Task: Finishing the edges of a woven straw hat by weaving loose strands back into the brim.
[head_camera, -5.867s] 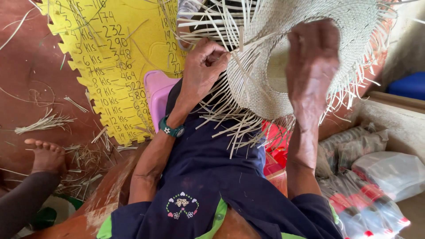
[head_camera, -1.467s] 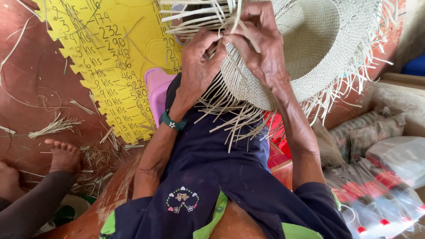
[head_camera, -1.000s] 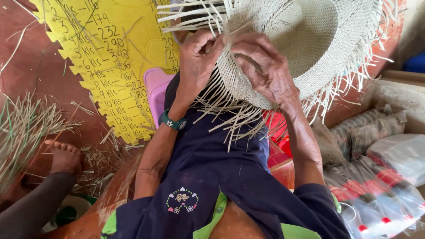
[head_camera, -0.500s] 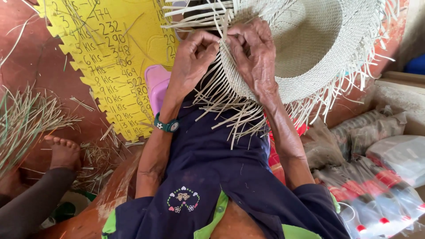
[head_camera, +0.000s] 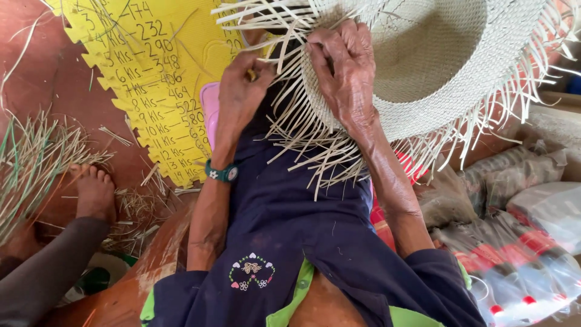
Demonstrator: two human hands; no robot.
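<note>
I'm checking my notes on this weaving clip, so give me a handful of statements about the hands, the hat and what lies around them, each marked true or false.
1. Both hands grip the woven straw hat at its brim. True: the left hand pinches loose strips and the right hand presses on the brim.
2. The watch sits on the right wrist. False: it is on the left wrist.
3. The hat's edge is trimmed smooth. False: loose strips stick out all round it.
4. A yellow foam mat lies on the floor to the left. True.
5. Another person's bare foot rests at the left. True.
</note>
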